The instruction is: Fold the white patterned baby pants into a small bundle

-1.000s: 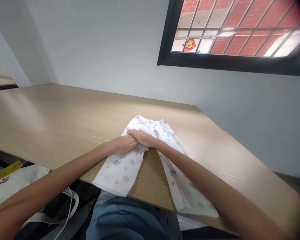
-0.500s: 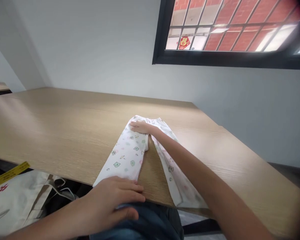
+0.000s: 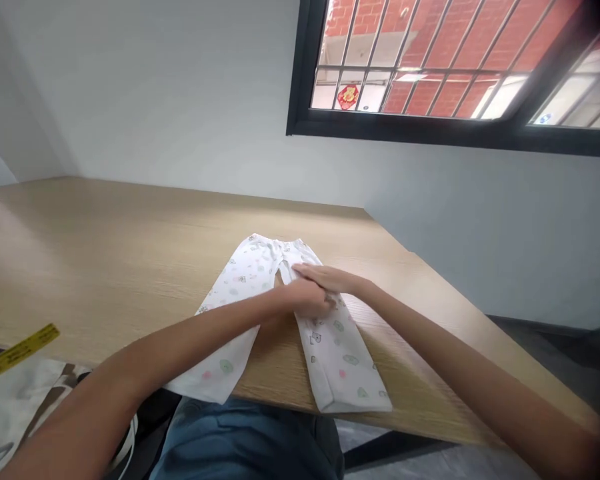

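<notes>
White children's pants (image 3: 243, 270) with small green and pink animal prints lie spread on the wooden table, waistband toward the wall and legs toward me. My right hand (image 3: 325, 277) rests on the upper part of the right-hand leg, fingers stretched out and flat. Just below it, my left hand (image 3: 307, 298) reaches across to the same leg and overlaps the right hand in view. Its fingers are smeared by motion, so their pose is unclear. My left forearm covers part of the left-hand leg. Both hems reach the table's near edge.
The table (image 3: 145, 247) runs up to a grey-white wall with a dark-framed, barred window (image 3: 420, 127). A yellow strip (image 3: 20, 353) and a whitish bag (image 3: 17, 400) are at lower left. My lap in blue cloth (image 3: 245, 440) is below the near edge.
My left hand has moved from the left hem up and across to the right-hand leg. My right hand has shifted from the left-hand leg to the right-hand leg, which now lies flatter.
</notes>
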